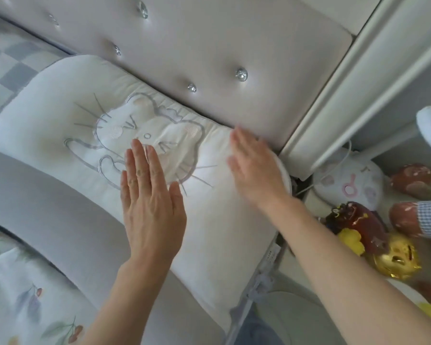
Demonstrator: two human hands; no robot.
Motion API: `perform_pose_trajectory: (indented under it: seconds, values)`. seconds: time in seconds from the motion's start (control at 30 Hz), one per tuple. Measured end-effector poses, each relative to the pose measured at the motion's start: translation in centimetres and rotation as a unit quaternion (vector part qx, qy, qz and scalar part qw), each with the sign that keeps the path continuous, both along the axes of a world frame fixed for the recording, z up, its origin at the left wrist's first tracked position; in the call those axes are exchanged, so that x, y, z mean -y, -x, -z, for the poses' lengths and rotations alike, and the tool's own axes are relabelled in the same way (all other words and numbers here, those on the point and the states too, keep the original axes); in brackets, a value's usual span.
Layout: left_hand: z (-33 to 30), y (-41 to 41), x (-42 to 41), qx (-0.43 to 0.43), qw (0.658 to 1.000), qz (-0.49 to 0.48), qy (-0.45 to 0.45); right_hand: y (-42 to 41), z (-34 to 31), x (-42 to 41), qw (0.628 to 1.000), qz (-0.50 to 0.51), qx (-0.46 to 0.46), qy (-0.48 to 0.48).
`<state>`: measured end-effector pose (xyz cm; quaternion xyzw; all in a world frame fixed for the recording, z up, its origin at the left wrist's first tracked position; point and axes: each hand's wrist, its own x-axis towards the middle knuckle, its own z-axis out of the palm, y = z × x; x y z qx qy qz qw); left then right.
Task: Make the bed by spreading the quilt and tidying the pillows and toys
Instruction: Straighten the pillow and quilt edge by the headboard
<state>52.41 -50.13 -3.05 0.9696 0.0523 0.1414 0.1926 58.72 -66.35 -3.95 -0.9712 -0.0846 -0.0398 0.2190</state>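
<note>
- Head view, our hands: both lie flat with fingers straight, holding nothing. Our left hand rests palm-down on the white pillow, fingertips over the stitched cat face. Our right hand lies on the pillow's end nearest the headboard corner and is slightly blurred.
- Why they sit so, as we judge it: flat palms suit pressing and smoothing, not lifting. The left looks to be pinning the middle while the right squares the end against the headboard, so the pillow sits snug along it.
- Where the pillow is: it lies lengthwise at the head of the bed, its long edge touching the tufted headboard and its right end just beside the white bed post.
- How it looks: plump, cream-white, with rounded corners, a grey embroidered cat outline, whiskers and pale pink cheek patches. The fabric puckers a little around the stitching.
- A long grey bolster runs along the pillow's near edge, touching it.
- The floral quilt, printed with cherries and leaves, shows beyond the bolster at lower left; we cannot tell how well it is spread.
- A checked blue sheet shows at upper left.
- Beside the bed, on the right, stand a pale round toy with a pink mark, a gold figure and reddish-brown items; these look untidied.
</note>
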Motion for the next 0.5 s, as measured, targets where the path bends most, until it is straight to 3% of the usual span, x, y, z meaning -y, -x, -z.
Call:
perform_pose_trajectory:
  seconds: [0.07, 0.1, 0.13, 0.2, 0.23, 0.27, 0.33, 0.4, 0.47, 0.5]
  values:
    - [0.0, 0.6, -0.7, 0.010, 1.000, -0.004, -0.002, -0.6, -4.2, -0.3, 0.972, 0.076, 0.199, -0.098]
    - [-0.1, 0.8, -1.0, 0.016, 1.000, -0.006, -0.004, -0.6, -4.1, 0.1, 0.964, 0.079, 0.231, -0.104]
    - [0.0, 1.0, -1.3, 0.018, 1.000, -0.006, -0.005, 0.0, -2.7, 0.1, 0.973, 0.064, 0.215, -0.062]
    - [0.0, 1.8, -2.0, 0.009, 1.000, -0.012, -0.005, 1.7, 2.8, -0.3, 0.998, -0.034, 0.018, 0.049]
    - [0.1, 2.1, -2.4, 0.010, 1.000, -0.017, -0.002, 1.6, 4.1, 0.5, 0.994, -0.046, -0.065, 0.080]
    - [0.1, 2.2, -2.9, 0.017, 1.000, -0.020, 0.000, 0.9, 3.5, 0.7, 0.992, -0.014, -0.094, 0.081]
    - [0.1, 2.9, -3.8, 0.012, 0.999, -0.032, 0.005, -0.1, 0.1, -0.2, 0.999, 0.033, 0.024, 0.014]
    - [0.3, 3.1, -4.2, 0.016, 0.999, -0.043, 0.008, 1.3, -3.1, -1.5, 0.975, 0.062, 0.191, -0.098]
    - [0.6, 3.4, -4.5, 0.012, 0.999, -0.051, 0.012, 4.7, -0.5, -3.2, 0.977, -0.015, 0.207, -0.052]
    - [0.8, 3.6, -4.7, 0.008, 0.999, -0.053, 0.008, 6.7, 2.7, -4.2, 0.985, -0.074, 0.154, 0.030]
